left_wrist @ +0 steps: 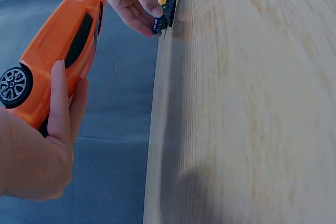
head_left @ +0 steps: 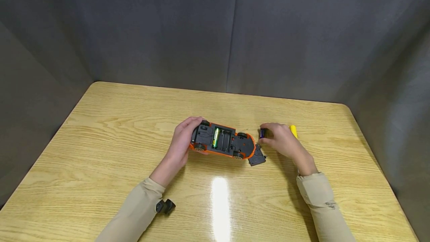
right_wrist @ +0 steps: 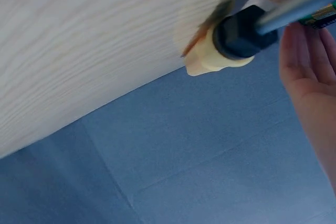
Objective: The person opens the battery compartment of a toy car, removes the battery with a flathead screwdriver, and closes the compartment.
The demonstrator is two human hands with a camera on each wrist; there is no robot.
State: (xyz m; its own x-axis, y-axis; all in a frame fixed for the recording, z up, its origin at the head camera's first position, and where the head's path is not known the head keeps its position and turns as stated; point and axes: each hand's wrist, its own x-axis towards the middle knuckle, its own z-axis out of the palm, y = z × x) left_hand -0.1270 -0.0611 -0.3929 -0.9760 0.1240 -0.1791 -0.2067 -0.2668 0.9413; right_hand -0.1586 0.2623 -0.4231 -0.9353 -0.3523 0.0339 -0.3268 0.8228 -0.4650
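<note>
My left hand (head_left: 180, 139) grips an orange toy car (head_left: 243, 144) by one end, its black underside turned up. The battery compartment (head_left: 226, 140) in that underside is uncovered, with a green battery (head_left: 215, 137) lying at its left side. To the right, fingers and thumb of my right hand (head_left: 283, 139) pinch a dark battery (head_left: 262, 133) low over the table. The right wrist view catches only part of a green-and-black battery (right_wrist: 321, 17) at its edge. Between car and right hand lies a black battery cover (head_left: 257, 157), partly beneath the car's end.
Behind the right hand lies a screwdriver with a yellow handle (head_left: 293, 130); its black collar (right_wrist: 239, 32) and metal shaft show in the right wrist view. The wooden table (head_left: 111, 130) ends at grey fabric walls (head_left: 161, 36). A black wrist device (head_left: 165, 207) sits at the left sleeve.
</note>
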